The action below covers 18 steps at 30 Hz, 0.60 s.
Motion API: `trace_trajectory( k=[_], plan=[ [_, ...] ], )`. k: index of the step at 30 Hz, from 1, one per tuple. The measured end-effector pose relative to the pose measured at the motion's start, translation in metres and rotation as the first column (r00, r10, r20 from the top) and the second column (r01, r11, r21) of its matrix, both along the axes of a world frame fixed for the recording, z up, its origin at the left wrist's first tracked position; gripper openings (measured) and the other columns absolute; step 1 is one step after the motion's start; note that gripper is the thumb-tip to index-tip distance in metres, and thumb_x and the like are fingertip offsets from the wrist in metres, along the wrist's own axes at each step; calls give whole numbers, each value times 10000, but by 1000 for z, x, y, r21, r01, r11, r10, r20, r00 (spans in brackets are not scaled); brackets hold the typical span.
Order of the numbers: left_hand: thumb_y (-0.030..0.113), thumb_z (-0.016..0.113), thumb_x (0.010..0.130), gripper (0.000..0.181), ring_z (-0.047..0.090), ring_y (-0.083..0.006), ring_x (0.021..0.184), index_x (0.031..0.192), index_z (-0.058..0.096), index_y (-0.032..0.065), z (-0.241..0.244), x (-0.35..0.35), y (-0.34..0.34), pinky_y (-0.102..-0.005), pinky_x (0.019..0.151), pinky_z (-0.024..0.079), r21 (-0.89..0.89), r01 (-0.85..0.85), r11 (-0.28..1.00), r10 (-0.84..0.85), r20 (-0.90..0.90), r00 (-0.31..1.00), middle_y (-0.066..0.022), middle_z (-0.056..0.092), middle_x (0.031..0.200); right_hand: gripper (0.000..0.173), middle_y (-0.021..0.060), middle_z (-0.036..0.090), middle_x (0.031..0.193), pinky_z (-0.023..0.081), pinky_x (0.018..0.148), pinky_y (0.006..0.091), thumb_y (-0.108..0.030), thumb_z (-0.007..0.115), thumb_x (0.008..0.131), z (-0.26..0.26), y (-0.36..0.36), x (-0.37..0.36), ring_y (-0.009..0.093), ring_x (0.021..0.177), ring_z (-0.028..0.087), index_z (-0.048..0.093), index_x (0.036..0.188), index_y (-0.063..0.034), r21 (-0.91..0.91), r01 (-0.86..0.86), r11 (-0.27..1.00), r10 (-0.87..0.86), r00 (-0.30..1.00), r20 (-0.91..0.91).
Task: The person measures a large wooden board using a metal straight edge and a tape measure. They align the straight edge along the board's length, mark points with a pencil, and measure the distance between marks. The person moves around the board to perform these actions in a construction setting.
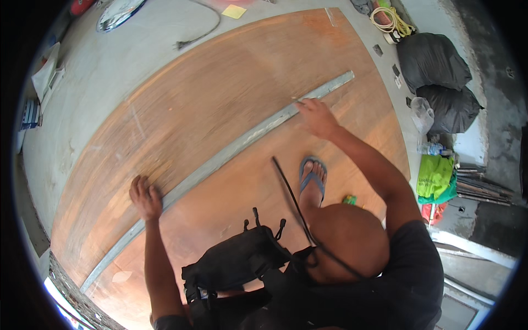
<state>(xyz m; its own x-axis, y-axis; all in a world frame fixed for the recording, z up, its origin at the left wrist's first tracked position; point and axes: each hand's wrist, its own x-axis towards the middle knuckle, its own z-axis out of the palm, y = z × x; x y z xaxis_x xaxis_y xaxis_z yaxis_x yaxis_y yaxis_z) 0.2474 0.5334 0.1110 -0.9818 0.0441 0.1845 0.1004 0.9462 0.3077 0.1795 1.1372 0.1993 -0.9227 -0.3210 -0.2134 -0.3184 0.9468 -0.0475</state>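
Note:
A long, narrow grey metal bar point(251, 138) lies aslant across a large brown plywood sheet point(198, 107) on the floor. My left hand point(146, 198) rests across the bar's lower left stretch, its fingertips on the wood beyond the far edge. Further up, my right hand point(317, 117) is at the bar's far edge, pinching a thin pencil-like stick point(296, 100) whose tip is near the wood. The fingers partly hide the stick, so its exact kind is unclear. The bar's upper end reaches past my right hand.
My sandalled foot point(313, 177) and bent knee point(350, 243) are on the sheet's near side. A black bag point(237, 258) and a dark strap point(288, 189) hang before me. Black rubbish bags point(433, 62), a green bag point(433, 175) and stacked strips point(482, 185) line the right. A cable point(206, 31) lies beyond.

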Motion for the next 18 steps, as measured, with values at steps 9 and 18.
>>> trace_trajectory(
  k=[9,18],
  plan=[
    [460,593,907,656,380,-394,1394,1425,470,76,29,29,38,-571,1166,238,-201,60,978,-14,221,975,-178,443,1491,672,95,518,1325,297,1116,507,-451,767,801,-82,28,-30,288,1253,458,558,1359,-144,-294,-170,940,159,985,-62],
    [209,829,733,633,485,-385,1237,1292,563,76,47,45,61,-507,1066,380,-227,-27,974,119,403,908,-155,535,1344,575,21,559,1202,303,1095,538,-397,812,745,-94,42,-45,217,1178,510,626,1244,-181,-448,-262,855,213,964,-157]
  ],
)
